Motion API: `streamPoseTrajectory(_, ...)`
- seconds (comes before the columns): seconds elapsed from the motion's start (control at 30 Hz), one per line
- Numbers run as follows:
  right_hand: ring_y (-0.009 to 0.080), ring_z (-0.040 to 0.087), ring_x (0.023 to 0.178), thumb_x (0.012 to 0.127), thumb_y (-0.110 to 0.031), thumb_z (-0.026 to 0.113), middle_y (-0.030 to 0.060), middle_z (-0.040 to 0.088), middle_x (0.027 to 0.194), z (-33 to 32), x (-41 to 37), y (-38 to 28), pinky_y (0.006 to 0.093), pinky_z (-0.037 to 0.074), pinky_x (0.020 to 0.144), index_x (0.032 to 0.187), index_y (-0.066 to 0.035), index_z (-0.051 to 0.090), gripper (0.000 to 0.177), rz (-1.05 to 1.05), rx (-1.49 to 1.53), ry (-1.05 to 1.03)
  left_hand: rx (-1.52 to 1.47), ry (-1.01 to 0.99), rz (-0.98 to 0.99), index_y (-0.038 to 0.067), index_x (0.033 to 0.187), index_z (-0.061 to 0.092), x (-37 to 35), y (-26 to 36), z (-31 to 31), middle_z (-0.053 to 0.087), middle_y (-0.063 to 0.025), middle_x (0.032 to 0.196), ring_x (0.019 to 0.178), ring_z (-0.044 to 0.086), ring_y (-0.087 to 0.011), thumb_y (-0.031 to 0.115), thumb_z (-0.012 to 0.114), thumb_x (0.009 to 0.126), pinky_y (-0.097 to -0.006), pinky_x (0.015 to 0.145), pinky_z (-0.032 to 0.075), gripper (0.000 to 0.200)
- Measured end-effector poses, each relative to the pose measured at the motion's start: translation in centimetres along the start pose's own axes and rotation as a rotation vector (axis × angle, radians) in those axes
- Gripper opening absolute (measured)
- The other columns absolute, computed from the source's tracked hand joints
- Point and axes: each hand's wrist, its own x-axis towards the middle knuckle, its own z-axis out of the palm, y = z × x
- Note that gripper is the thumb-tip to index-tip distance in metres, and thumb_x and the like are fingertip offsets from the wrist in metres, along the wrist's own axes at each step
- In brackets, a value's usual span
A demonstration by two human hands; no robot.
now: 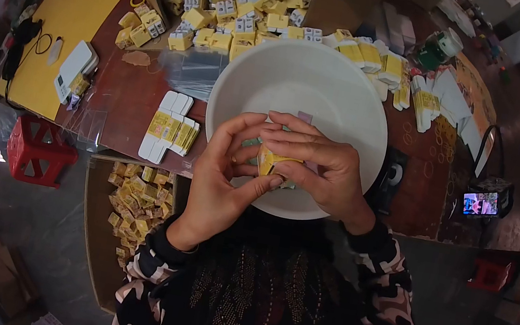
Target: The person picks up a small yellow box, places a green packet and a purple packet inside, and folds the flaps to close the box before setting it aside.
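Above the near part of a large white basin (pixel 305 66), both hands hold one small yellow box (pixel 268 162). My left hand (pixel 228 164) supports it from the left, thumb against its lower edge. My right hand (pixel 318 169) is bent over its top and right side, hiding much of it. A few small items lie in the basin behind the fingers, too covered to make out. Left of the basin, flat yellow-and-white cartons (pixel 171 128) lie stacked on the red-brown table (pixel 121 89).
Many small yellow-and-white boxes (pixel 248 11) are heaped behind the basin. A cardboard carton (pixel 96 231) of yellow packets stands below the table at left. Also around are a white scale (pixel 76 69), red stool (pixel 41 150), green jar (pixel 441 50) and a small lit screen (pixel 481 203).
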Motion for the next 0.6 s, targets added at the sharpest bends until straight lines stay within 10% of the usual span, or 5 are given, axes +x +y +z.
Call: streamPoseTrajectory(0.6, 0.0352, 0.058, 0.126, 0.093, -0.025, 0.068, 0.011, 0.068, 0.125, -0.8, 0.2, 0.7, 0.0413, 0.049, 0.102, 0.117, -0.003, 0.071, 0.033, -0.275, -0.327, -0.034, -0.142, -0.022, -0.06, 0.004, 0.14, 0.035, -0.1, -0.6, -0.4, 0.052, -0.015, 0.138, 0.118, 0.062, -0.0223, -0.014, 0.069, 0.084, -0.0285, 0.088, 0.058, 0.067)
